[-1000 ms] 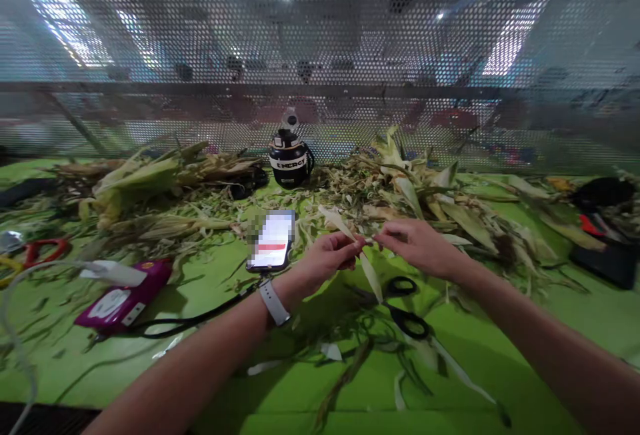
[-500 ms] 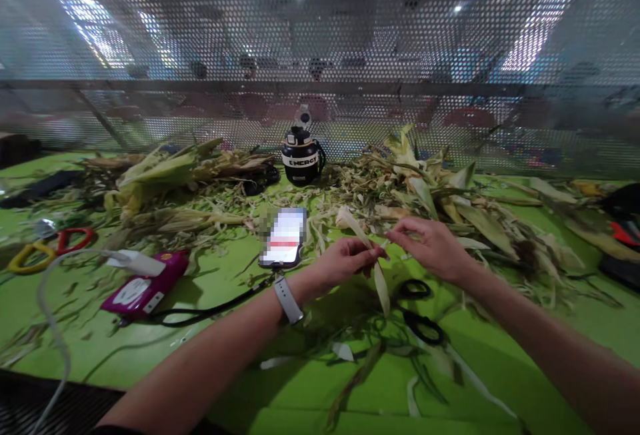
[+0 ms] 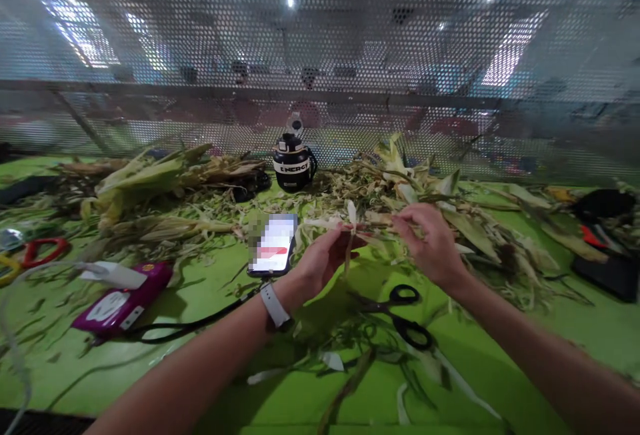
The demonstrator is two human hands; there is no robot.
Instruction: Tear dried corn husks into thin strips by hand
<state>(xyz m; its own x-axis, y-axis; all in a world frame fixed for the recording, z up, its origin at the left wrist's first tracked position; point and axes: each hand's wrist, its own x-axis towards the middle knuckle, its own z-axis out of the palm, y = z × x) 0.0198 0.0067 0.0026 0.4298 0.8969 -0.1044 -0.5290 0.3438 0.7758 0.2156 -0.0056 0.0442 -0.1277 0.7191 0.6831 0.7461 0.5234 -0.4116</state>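
Note:
My left hand, with a watch on a light band at the wrist, is closed on a pale strip of corn husk. The strip stands up above the fingers, and part of it hangs below them. To its right, my right hand is raised, thumb and forefinger pinched together. Whatever lies between those fingertips is too small to make out. Black-handled scissors rest on the green table just below both hands, among cut husk scraps.
A phone with a lit screen lies left of my hands. Farther left are a purple power strip with a white plug and red-handled scissors. Husk piles flank a black bottle before a perforated metal screen.
My hands have moved apart, the right one now farther from the left. The husk strip in my left hand has turned more upright. The view has shifted slightly right, showing more of the scissors.

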